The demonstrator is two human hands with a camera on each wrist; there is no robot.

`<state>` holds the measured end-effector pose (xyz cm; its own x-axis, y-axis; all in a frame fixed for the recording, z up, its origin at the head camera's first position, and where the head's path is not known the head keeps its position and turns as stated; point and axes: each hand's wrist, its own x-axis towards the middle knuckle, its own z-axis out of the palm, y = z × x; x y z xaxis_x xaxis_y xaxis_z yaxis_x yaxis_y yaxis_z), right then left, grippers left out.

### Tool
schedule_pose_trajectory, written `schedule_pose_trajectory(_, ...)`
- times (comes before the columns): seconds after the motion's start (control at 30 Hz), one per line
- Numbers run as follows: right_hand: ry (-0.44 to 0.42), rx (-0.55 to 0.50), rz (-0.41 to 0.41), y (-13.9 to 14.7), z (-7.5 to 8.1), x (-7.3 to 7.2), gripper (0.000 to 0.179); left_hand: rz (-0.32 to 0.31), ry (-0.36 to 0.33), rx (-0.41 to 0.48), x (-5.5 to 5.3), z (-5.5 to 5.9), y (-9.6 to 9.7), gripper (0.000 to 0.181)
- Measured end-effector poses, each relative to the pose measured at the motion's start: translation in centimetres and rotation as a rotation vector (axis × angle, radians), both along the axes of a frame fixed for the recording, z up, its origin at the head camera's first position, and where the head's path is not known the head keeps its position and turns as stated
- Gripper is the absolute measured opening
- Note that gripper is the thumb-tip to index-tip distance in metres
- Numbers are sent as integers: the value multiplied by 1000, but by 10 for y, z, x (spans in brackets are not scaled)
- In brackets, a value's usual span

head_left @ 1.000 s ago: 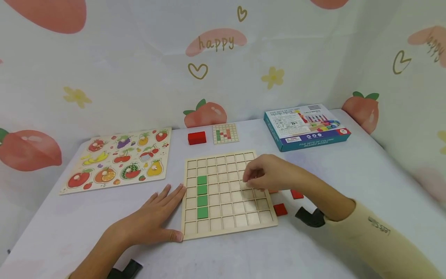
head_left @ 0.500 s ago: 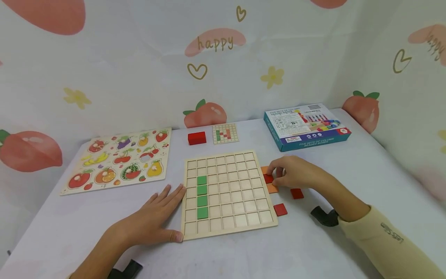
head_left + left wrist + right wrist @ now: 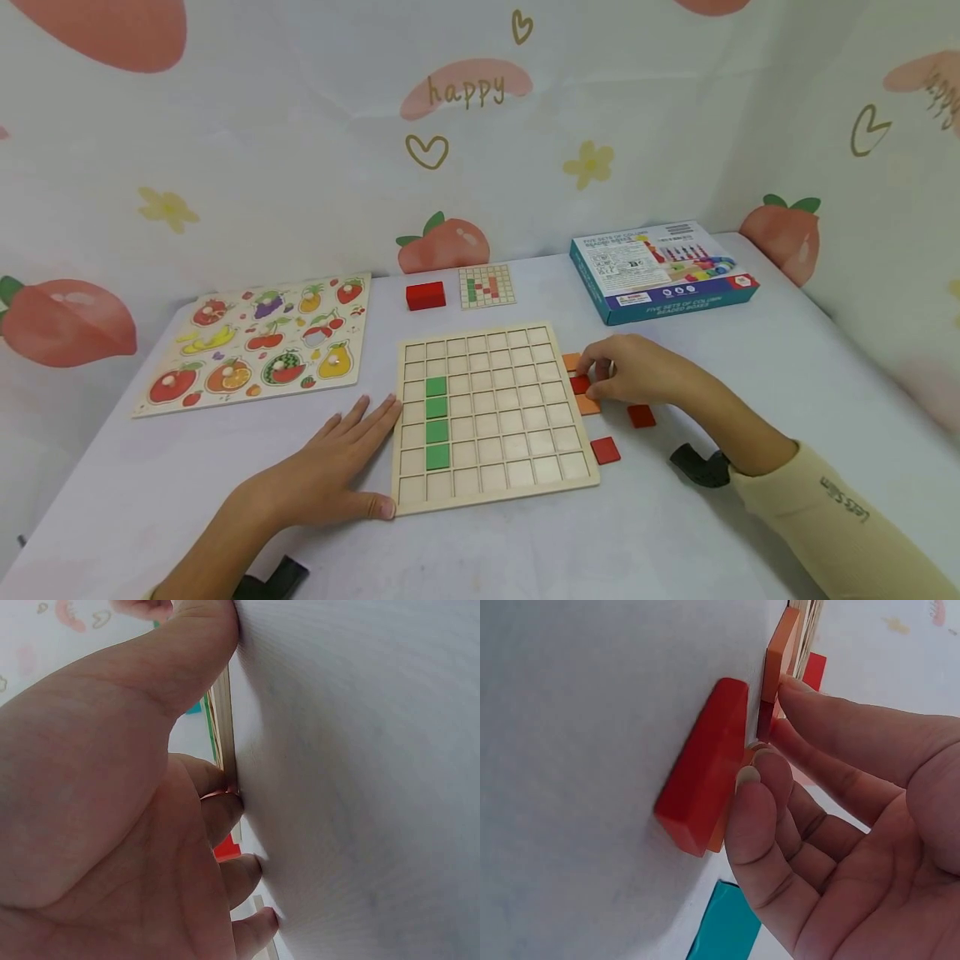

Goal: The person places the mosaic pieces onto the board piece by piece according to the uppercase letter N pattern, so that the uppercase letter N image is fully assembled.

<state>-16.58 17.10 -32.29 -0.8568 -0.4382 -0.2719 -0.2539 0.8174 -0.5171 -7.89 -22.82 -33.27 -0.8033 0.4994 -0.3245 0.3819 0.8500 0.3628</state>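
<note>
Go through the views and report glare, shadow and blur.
Head: mostly sharp under soft light, pale sheen on the grid board's lower-right cells. Left wrist: soft shadow on the white cloth beside the left hand. Right wrist: loose red tile soft-edged, yellow wall print blurred.

The left hand [image 3: 337,467] rests palm down, fingers extended, thumb splayed well apart from them. The right hand [image 3: 633,368] curls its fingers, thumb facing the index finger, the right forearm [image 3: 731,425] slanting in from the person's right.

Fruit puzzle [image 3: 253,345] and teal box [image 3: 663,273]
</note>
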Motion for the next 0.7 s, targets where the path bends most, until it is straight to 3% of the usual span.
schedule_pose_trajectory(0.17, -18, -29, -12, -1, 0, 0, 17, -7, 10, 5, 0, 1, -1, 120)
schedule_pose_trajectory(0.37, -25, -49, -25, -3, -2, 0, 19, -7, 14, 11, 0, 1, -1, 120)
schedule_pose_trajectory(0.7, -10, -116, 6, -2, -1, 0, 12, -3, 5, 2, -1, 1, -1, 120)
